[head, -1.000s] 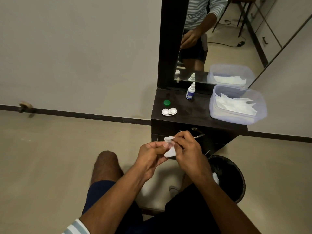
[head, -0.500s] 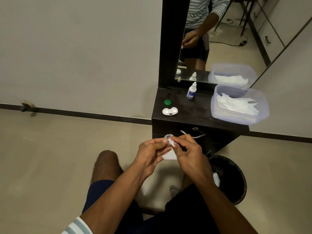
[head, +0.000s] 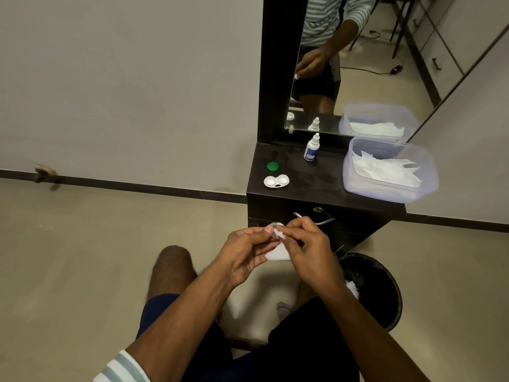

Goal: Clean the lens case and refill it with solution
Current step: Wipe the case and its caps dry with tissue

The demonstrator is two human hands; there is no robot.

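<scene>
The white lens case (head: 276,180) lies open on the dark cabinet top (head: 316,186), with a green cap (head: 272,166) just behind it. A small white solution bottle (head: 311,148) stands upright near the mirror. In front of the cabinet my left hand (head: 245,253) pinches a small pale cap (head: 274,226) at its fingertips. My right hand (head: 308,246) pinches a white tissue (head: 278,254) and presses it against that cap. Both hands meet above my lap, well short of the cabinet top.
A clear plastic tub (head: 388,169) of white tissues sits at the cabinet's right end. A black bin (head: 371,288) with crumpled tissue stands on the floor by my right arm. The mirror (head: 344,64) rises behind the cabinet, whose drawer has a metal handle (head: 316,219).
The small cap has come into view at my left fingertips as the tissue shifted against it. Both hands stay in much the same place.
</scene>
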